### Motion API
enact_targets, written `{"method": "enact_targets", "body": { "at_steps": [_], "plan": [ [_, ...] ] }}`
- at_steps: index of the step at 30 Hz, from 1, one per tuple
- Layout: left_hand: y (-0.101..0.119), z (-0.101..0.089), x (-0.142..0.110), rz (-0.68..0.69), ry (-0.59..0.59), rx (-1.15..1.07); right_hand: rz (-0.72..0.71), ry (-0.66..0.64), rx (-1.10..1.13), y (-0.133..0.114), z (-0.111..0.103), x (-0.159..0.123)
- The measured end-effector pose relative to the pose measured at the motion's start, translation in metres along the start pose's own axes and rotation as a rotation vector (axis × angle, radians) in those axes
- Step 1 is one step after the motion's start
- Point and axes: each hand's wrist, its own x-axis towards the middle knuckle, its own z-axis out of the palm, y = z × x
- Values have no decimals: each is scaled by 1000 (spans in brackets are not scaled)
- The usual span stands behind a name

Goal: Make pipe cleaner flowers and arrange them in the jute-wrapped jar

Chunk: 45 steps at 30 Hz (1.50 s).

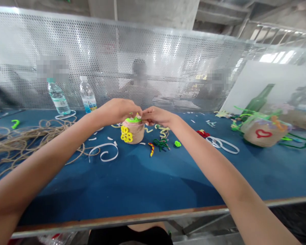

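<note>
A small twine-wrapped pot stands on the blue table, with a yellow pipe-cleaner flower on its side. Bright green pipe cleaner shows at its top. My left hand comes over the pot from the left, fingers bent down and closed on the green pipe cleaner. From the right, my right hand meets it at the rim, thumb and fingers pinched together. Whatever is between the right fingertips is too small to make out. The pot's opening is largely hidden by my fingers.
Loose twine spreads over the left side. Two water bottles stand at the back before a perforated metal screen. White strips, a dark green pipe-cleaner piece and a red one lie around. A heart-decorated pot sits right.
</note>
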Motion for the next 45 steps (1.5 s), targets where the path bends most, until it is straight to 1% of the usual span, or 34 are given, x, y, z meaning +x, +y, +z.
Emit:
{"method": "enact_targets", "body": {
  "at_steps": [4, 6, 11, 15, 17, 19, 21, 23, 25, 28, 31, 33, 35, 41, 43, 45],
  "plan": [
    [3, 0, 1, 65, -4, 212, -12, 22, -17, 1, 1, 0],
    [5, -2, 2, 78, -9, 263, -21, 27, -2, 2, 1, 1],
    [9, -6, 0, 63, -17, 241, -23, 15, 52, 6, 3, 4],
    [8, -4, -1, 57, 41, 236, -3, 21, 83, 5, 5, 4],
    [5, -3, -1, 41, 71, 202, 10, 29, 104, 4, 6, 4],
    [0, -3, -2, -7, 86, 127, 37, 42, 127, 4, 6, 4],
    [-6, -5, -4, -77, 52, 23, 67, 55, 144, 4, 6, 5],
    [-13, -8, -6, -143, -10, -72, 84, 59, 159, 4, 6, 6],
    [-18, -9, -8, -187, -54, -139, 87, 58, 173, 5, 5, 7],
    [-20, -9, -9, -192, -80, -221, 75, 55, 188, 7, 5, 8],
    [-19, -5, -7, -135, -85, -257, 57, 44, 184, 8, 4, 9],
    [-18, -4, -6, -93, -71, -240, 51, 50, 176, 9, 4, 8],
    [-16, -4, -5, -78, -50, -179, 54, 62, 169, 8, 4, 8],
    [-4, -1, -2, -146, -1, 72, 72, 66, 167, 4, 5, 6],
    [1, 3, 1, -162, 43, 95, 72, 68, 165, 3, 6, 6],
    [4, 9, 4, -175, 77, 60, 67, 73, 164, 3, 6, 5]
  ]
}}
